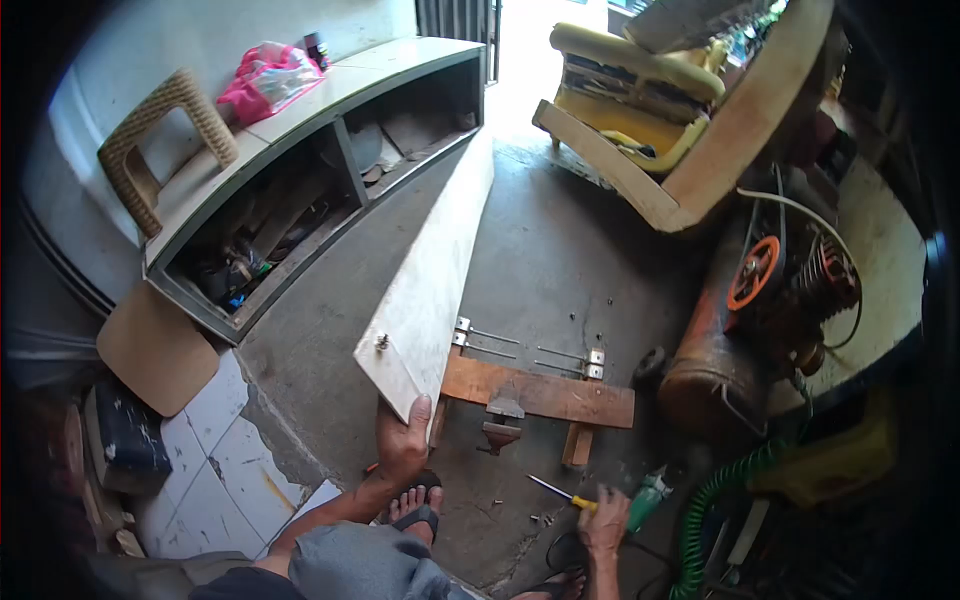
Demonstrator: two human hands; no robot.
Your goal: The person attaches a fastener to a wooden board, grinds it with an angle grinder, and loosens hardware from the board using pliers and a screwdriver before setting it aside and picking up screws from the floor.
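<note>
The left hand [403,442] grips a long white board [432,270] by its near end; the right hand [604,522] holds a yellow-handled screwdriver [556,490], left of a green tool [650,498].

On my feed the white board [432,270] hides part of the left hand [404,442]. Those tiny bits [547,520] near the screwdriver [581,501]? Too small for me to ID.

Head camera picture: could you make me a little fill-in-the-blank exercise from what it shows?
1. The person's ____ hand holds the near end of the long white board.
2. The right hand is at the screwdriver, whose handle is ____.
3. The coiled hose is ____.
4. The pink bag lies on ____ of the low cabinet.

Missing words: left; yellow; green; top.
</note>
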